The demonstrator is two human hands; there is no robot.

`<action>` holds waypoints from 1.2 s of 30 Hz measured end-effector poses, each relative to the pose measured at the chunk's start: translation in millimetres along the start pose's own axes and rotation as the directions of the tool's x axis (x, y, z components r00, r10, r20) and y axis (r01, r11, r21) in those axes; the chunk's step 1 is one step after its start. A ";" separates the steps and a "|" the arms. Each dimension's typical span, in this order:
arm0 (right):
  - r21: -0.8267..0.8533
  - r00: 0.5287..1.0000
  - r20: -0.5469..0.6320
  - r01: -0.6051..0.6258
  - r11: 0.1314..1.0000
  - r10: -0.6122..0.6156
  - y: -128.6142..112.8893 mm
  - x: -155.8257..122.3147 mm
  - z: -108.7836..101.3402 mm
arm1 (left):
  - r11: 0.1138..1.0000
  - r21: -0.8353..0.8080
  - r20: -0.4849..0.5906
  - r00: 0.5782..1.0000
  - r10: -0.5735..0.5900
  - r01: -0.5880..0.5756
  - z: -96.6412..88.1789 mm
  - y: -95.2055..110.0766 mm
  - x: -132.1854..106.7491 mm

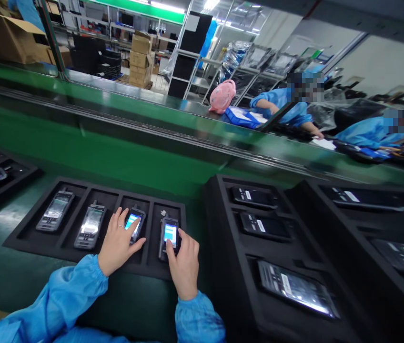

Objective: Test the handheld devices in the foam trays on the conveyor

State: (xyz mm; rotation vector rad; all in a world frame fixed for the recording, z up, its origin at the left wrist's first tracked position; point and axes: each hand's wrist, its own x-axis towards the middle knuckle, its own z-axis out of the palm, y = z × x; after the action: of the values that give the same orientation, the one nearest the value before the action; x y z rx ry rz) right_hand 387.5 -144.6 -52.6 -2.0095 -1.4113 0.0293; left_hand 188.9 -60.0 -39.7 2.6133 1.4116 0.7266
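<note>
A black foam tray [59, 183] in front of me has rugged handheld phones with stub antennas lying in its compartments. My left hand [118, 243] has its fingers spread over the third phone [133, 223], whose screen is lit blue and white; a fingertip reaches its screen. My right hand [185, 259] grips the lower right side of the rightmost phone [169, 232], with its thumb over the lit screen. Farther left in the tray lie two more phones, the second one [90, 225] and the leftmost one [55, 209], with grey, reflecting screens.
Stacked black foam trays [230, 267] at right hold more phones [295, 288] with white labels. Another tray [16, 183] sits at the left edge. Behind a green panel [116, 152] runs a rail. Co-workers in blue sleeves [284, 107] work beyond it, near a pink fan [222, 96].
</note>
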 end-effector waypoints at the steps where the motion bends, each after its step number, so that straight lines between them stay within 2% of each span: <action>1: 0.004 1.000 -0.005 0.002 1.000 -0.002 0.2 -0.1 0.2 | 1.000 0.006 -0.008 1.000 0.004 -0.004 -0.4 0.2 0.1; 14: 0.035 0.984 -0.138 0.121 0.992 -0.115 1.3 -5.9 -2.1 | 0.999 0.002 -0.128 0.991 0.048 -0.048 -6.7 2.2 -1.8; 25: 0.021 0.966 -0.187 0.185 0.983 -0.178 2.8 -8.1 -3.1 | 0.985 -0.061 -0.304 0.943 0.134 -0.159 -17.3 2.1 -3.5; 30: 0.008 0.975 -0.160 0.159 0.987 -0.156 5.3 -8.9 -0.6 | 0.986 -0.079 -0.310 0.943 0.116 -0.148 -14.3 0.4 -5.6; 36: 0.029 0.980 -0.156 0.130 0.991 -0.124 6.7 -9.1 0.6 | 0.996 -0.002 -0.217 0.972 0.088 -0.091 -11.5 2.7 -4.2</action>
State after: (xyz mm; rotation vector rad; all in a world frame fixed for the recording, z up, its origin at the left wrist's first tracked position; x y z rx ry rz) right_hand 389.0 -153.3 -59.8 -1.8451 -1.4254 -0.1500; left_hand 183.9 -66.6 -30.3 2.6715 1.3402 1.0564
